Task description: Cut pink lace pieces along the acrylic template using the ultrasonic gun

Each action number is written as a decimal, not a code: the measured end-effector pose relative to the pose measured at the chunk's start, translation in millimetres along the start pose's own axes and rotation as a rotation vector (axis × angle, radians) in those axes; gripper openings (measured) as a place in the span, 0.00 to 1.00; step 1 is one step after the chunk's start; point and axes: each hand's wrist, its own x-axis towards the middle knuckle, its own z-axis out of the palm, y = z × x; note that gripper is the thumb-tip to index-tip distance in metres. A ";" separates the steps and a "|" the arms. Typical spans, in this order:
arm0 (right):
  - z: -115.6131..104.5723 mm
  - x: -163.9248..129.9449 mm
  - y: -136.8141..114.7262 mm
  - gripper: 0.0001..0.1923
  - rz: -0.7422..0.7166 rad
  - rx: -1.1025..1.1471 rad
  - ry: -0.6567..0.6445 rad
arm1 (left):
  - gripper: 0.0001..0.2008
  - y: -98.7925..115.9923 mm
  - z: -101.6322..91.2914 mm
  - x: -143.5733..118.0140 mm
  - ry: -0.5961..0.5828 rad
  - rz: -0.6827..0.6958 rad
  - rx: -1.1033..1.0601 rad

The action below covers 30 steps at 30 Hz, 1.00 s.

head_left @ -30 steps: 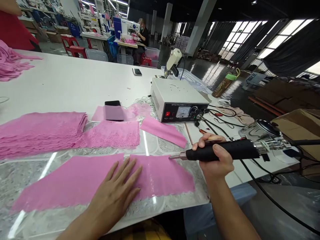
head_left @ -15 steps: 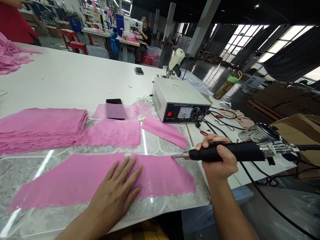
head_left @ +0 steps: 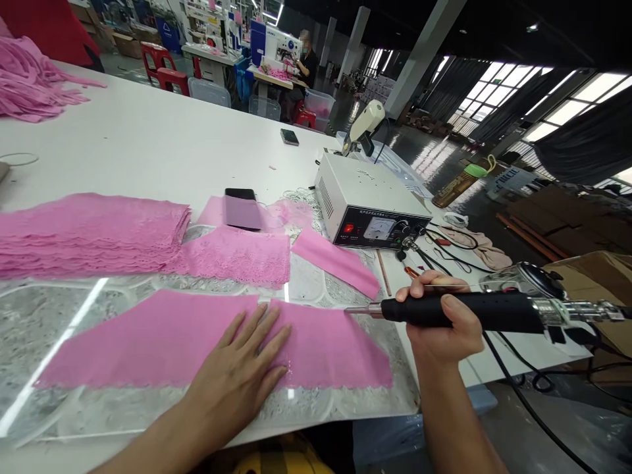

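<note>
My left hand lies flat with its fingers spread across two pink cloth pieces. It covers part of the left piece and the near edge of the right piece; a narrow gap shows between them at the top. Wrapped in my right hand is a black handheld ultrasonic tool with a slim metal tip and a cable at its rear. The tip points left and meets the right piece's upper edge. Both pieces lie on a clear, grey-patterned mat.
Behind are a stack of pink lace-edged cloth, a pink strip and a dark phone. The control box stands at the back right, with cables, a glass jar and a carton beyond. A person sits at a sewing machine.
The whole view has shifted, so things on the table appear further right. My left hand stays on the cloth, and the tool's tip remains at the right piece's upper edge.
</note>
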 end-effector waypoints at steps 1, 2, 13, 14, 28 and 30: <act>-0.9 -0.8 1.1 0.07 0.002 -0.004 0.001 | 0.21 0.8 -0.8 0.5 -0.002 -0.010 0.000; -2.3 -1.2 2.0 0.07 0.004 -0.009 0.009 | 0.21 1.8 -1.9 1.1 -0.002 -0.022 -0.002; -2.6 6.2 -3.0 0.08 0.007 -0.039 0.042 | 0.22 5.8 -9.1 6.1 0.019 -0.068 -0.034; 0.1 6.5 -3.7 0.08 0.002 -0.034 0.037 | 0.22 5.9 -8.6 5.9 0.021 -0.067 -0.030; 42.5 -11.9 9.4 0.07 0.028 0.067 -0.160 | 0.23 6.6 -3.1 2.2 0.028 -0.081 -0.040; 47.6 -15.6 13.1 0.06 0.031 0.086 -0.208 | 0.23 6.9 -2.7 1.5 0.028 -0.088 -0.042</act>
